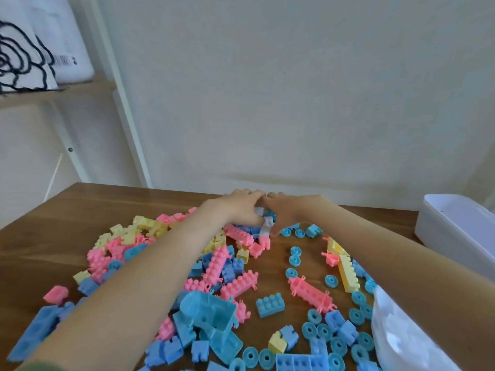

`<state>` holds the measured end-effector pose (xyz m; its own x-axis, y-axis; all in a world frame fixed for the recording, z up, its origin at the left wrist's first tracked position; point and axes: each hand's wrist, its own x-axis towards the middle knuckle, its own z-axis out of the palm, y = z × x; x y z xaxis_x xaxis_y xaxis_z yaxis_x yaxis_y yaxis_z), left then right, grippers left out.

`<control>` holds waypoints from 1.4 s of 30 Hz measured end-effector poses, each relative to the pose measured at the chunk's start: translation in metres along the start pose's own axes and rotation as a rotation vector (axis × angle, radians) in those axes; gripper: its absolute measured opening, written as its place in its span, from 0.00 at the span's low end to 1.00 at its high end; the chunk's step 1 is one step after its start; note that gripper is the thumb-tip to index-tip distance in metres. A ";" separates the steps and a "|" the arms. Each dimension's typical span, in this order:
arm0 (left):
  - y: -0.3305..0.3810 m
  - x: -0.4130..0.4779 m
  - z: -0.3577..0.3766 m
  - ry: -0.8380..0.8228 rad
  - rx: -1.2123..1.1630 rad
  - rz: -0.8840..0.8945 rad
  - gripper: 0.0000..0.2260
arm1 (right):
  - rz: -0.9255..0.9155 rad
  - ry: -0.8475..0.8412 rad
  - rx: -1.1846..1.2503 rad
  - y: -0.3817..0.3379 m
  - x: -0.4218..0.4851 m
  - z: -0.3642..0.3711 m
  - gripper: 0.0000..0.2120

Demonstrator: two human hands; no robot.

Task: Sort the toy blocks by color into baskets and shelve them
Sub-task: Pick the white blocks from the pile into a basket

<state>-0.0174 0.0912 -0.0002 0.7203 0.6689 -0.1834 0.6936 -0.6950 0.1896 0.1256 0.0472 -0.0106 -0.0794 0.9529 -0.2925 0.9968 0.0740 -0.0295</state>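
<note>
Both your hands are stretched out to the far edge of the block pile (214, 263) on the wooden bench (80, 210), and they meet almost fingertip to fingertip. Your left hand (238, 207) comes over the pile with its fingers curled down. Your right hand (288, 212) faces it from the other side. Between them sit a few white blocks (263, 223), and the grip of each hand is narrow and closed around these. The motion blur hides exactly which fingers touch which piece.

The rest of the blocks lie loose on the bench, unsorted:
- Pink and yellow pieces are heaped under and to the left of your left forearm.
- Blue pieces are mixed in and spread toward the near edge.
- A large hollow blue piece (206, 311) lies near your left forearm, with a small blue brick (270, 303) just to its right.
- Blue rings (294, 259) are scattered in the open gap between your arms and along the near right side.
- A long pink bar (310, 293) lies among the rings.
- A long yellow bar (347, 274) lies beside your right forearm.

A white basket (455, 228) stands at the right end of the bench, well apart from the pile. A translucent container (401, 330) with pale pieces inside shows at the lower right under your right arm, too blurred to read further. At the upper left, a wooden shelf (53, 95) holds a black-and-white patterned bag (16, 62).
</note>
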 end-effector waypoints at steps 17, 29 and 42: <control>-0.009 -0.020 0.004 0.117 -0.081 -0.038 0.09 | -0.059 0.060 0.017 -0.016 -0.040 0.006 0.19; -0.019 -0.071 -0.011 0.253 -0.104 -0.057 0.14 | -0.052 0.107 0.015 -0.030 -0.070 0.008 0.09; -0.016 -0.066 0.007 0.238 -0.202 -0.126 0.14 | -0.007 0.037 0.898 -0.025 -0.069 0.002 0.02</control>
<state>-0.0763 0.0561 0.0023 0.5926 0.8055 0.0085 0.7459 -0.5527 0.3718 0.1061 -0.0213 0.0089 -0.0698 0.9634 -0.2589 0.6141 -0.1630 -0.7722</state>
